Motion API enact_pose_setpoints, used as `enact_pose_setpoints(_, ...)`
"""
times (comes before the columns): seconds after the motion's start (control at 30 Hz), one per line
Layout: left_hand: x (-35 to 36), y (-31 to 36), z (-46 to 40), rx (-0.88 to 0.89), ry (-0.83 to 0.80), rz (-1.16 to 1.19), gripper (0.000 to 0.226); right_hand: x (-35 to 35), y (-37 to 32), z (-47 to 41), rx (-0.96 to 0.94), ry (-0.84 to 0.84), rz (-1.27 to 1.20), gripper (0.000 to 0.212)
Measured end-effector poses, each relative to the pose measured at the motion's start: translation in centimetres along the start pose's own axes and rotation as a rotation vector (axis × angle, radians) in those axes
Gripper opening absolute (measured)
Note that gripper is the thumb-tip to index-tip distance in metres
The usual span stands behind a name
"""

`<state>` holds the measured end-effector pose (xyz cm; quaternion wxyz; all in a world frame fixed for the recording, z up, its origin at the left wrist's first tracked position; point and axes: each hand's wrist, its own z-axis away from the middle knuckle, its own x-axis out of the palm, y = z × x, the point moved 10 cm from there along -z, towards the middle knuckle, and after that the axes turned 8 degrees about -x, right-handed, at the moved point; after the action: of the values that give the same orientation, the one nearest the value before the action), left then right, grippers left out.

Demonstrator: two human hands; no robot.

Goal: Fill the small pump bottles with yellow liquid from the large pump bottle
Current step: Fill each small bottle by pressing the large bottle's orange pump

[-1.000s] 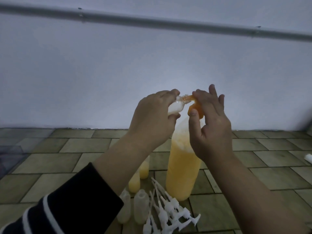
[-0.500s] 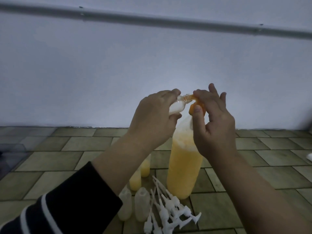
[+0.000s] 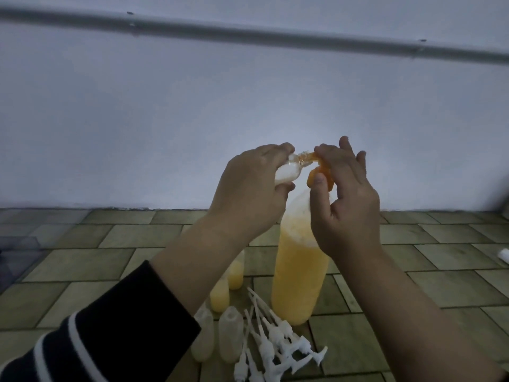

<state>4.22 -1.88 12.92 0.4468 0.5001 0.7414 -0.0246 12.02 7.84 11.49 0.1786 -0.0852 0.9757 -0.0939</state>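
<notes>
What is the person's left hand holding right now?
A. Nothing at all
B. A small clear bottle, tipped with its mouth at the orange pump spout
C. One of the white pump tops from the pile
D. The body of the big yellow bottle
B. The left hand grips a small clear bottle tilted on its side, its mouth against the orange pump that the right hand works.

Plain pale grey-white wall (image 3: pixel 192 106), filling the upper half of the frame. Slim grey pipe (image 3: pixel 248 33), fixed across the wall near the top edge, sloping down rightward. Olive-green rectangular-tiled floor (image 3: pixel 82 260), lower half. Light dim.
</notes>
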Motion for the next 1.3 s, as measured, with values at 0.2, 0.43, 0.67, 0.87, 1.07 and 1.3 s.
enact_pose_setpoints(0.2,-0.6,-0.1,-0.3,0.006,-0.012,-0.026,0.05,-0.3,-0.8,-0.9,-0.019,-0.082,0.033,0.05)
enact_pose_setpoints(0.43,-0.3,0.2,-0.2,0.006,-0.002,0.008,0.05,-0.3,0.0,-0.1,0.039,0.017,-0.023,0.041)
enact_pose_setpoints(0.67,-0.7,-0.2,-0.6,-0.014,-0.026,-0.011,0.051,-0.1,-0.7,-1.3,0.003,-0.074,-0.003,0.048)
enact_pose_setpoints(0.87,-1.0,0.3,-0.4,0.002,0.022,0.035,0.049,-0.7,-0.9,-1.0,0.008,-0.011,-0.018,0.045)
enact_pose_setpoints(1.07,-0.2,-0.2,-0.4,0.01,-0.01,0.008,0.05,0.4,-0.2,0.1,0.012,-0.07,0.002,0.041)
enact_pose_setpoints(1.3,-1.5,-1.9,-1.2,-0.093,-0.068,0.242,0.045,-0.4,-1.8,-1.5,-0.015,-0.176,0.117,0.049)
